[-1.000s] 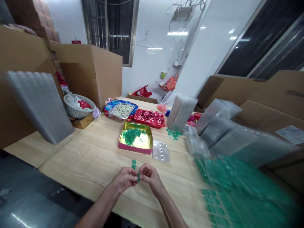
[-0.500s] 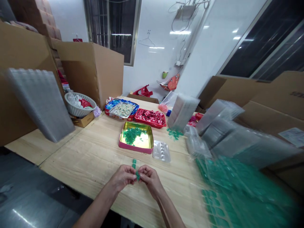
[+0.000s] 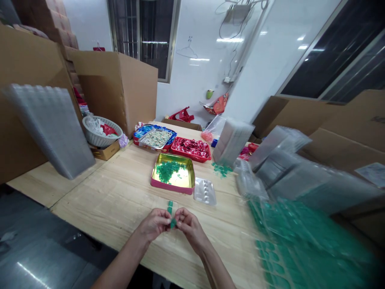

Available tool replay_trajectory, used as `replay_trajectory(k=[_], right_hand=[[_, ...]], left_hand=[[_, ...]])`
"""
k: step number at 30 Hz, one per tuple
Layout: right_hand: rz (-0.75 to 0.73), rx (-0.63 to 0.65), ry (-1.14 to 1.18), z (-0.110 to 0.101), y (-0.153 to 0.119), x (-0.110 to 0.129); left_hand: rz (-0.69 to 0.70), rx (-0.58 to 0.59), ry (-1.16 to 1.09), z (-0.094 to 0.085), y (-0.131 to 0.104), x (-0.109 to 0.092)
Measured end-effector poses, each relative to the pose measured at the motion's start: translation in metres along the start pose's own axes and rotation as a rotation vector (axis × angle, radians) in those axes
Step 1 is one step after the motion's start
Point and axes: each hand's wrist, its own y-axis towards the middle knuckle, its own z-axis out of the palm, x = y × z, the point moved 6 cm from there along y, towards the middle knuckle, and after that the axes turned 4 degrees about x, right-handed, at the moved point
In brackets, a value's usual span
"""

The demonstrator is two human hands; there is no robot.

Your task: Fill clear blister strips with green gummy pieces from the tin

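Over the near part of the wooden table, my left hand [image 3: 154, 225] and my right hand [image 3: 190, 228] meet with fingertips pinched around a small green piece [image 3: 173, 223]. It looks translucent; its exact kind is too small to tell. Just beyond the fingertips lies a clear strip with green pieces [image 3: 170, 206] along it, partly hidden by my left hand. Farther back stands a rectangular tin [image 3: 173, 188], gold inside and dark pink outside, with a heap of green pieces [image 3: 168, 170] in it. Beside the tin rests a silvery moulded tray [image 3: 205, 192].
Behind the tin are a red tray [image 3: 207, 157] of red wrapped packets and a blue-patterned tin [image 3: 142, 142] under a foil tray. Clear plastic tray stacks [image 3: 233, 140] stand at right, near green sheets [image 3: 300, 237]. A basket [image 3: 102, 138] and another tray stack [image 3: 57, 132] are left.
The green piece between my fingertips has shifted slightly left and turned. My right fingertips have lifted a little. Everything else stays in place apart from a slight camera shift.
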Motion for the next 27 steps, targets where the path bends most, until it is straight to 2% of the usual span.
replay_trajectory(k=[3, 6, 12, 15, 21, 27], right_hand=[[-0.002, -0.003, 0.107, -0.001, 0.001, -0.002], [-0.019, -0.070, 0.167, -0.007, 0.002, -0.007], [-0.137, -0.193, 0.092, -0.013, 0.006, -0.008], [-0.132, -0.217, 0.091, -0.012, 0.006, -0.009], [-0.106, -0.189, 0.132, -0.013, 0.006, -0.012], [-0.062, -0.128, -0.003, -0.015, 0.005, -0.011]], left_hand=[[0.003, 0.016, -0.017, 0.001, 0.000, -0.003], [0.028, -0.012, -0.041, -0.002, 0.002, -0.003], [0.080, -0.061, -0.119, -0.008, 0.006, 0.000], [0.075, -0.057, -0.138, -0.006, 0.006, 0.003], [0.078, -0.042, -0.165, -0.003, 0.007, 0.004], [0.039, -0.023, -0.176, -0.004, 0.008, 0.009]])
